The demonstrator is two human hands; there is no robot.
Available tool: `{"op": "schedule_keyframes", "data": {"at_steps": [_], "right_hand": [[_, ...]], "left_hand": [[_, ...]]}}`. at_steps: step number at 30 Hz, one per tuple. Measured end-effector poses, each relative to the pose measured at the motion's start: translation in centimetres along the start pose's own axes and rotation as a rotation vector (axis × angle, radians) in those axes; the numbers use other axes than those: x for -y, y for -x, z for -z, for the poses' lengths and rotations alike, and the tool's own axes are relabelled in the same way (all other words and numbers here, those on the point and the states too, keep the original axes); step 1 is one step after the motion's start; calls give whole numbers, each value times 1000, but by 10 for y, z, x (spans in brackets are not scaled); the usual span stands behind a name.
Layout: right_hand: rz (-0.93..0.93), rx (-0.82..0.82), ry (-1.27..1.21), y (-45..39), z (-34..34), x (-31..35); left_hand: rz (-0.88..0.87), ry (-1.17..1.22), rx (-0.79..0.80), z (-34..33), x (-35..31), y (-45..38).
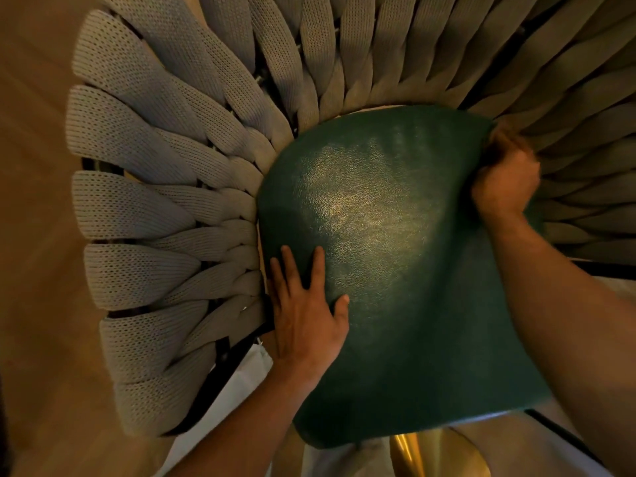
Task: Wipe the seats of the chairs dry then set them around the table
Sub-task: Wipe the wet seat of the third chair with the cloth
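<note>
Over the tan floor (38, 235), the green seat cushion (389, 270) ran from six to twelve o'clock between us: our left hand (306, 318) lay flat at its eight o'clock edge, our right hand (506, 180) fisted at its two o'clock corner, around what we couldn't tell.

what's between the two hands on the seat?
Only bare green seat cushion lies between left hand and right hand, per the head view; no cloth visible there.
</note>
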State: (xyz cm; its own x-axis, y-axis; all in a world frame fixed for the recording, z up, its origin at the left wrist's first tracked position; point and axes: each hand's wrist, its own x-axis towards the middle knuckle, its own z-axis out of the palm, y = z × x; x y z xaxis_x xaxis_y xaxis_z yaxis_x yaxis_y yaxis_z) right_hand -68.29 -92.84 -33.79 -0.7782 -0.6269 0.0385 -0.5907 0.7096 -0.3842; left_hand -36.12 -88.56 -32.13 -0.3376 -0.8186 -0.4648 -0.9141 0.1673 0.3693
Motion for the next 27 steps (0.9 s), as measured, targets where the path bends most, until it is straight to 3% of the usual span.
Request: {"op": "schedule_keyframes", "data": {"at_steps": [4, 10, 13, 21, 25, 27], "right_hand": [[59, 66, -28, 37, -19, 40], [480, 217, -151, 167, -38, 81], [510, 311, -143, 240, -29, 68], [233, 444, -149, 400, 30, 55], [-269, 608, -324, 422, 73, 86], [-475, 588, -453, 430, 90, 98]], "left_hand": [[-67, -9, 90, -9, 10, 29], [-179, -85, 270, -2, 36, 65], [-242, -119, 347, 2, 53, 82], [-271, -160, 649, 45, 85, 128], [-350, -205, 707, 60, 98, 149], [-320, -122, 708, 74, 99, 160]]}}
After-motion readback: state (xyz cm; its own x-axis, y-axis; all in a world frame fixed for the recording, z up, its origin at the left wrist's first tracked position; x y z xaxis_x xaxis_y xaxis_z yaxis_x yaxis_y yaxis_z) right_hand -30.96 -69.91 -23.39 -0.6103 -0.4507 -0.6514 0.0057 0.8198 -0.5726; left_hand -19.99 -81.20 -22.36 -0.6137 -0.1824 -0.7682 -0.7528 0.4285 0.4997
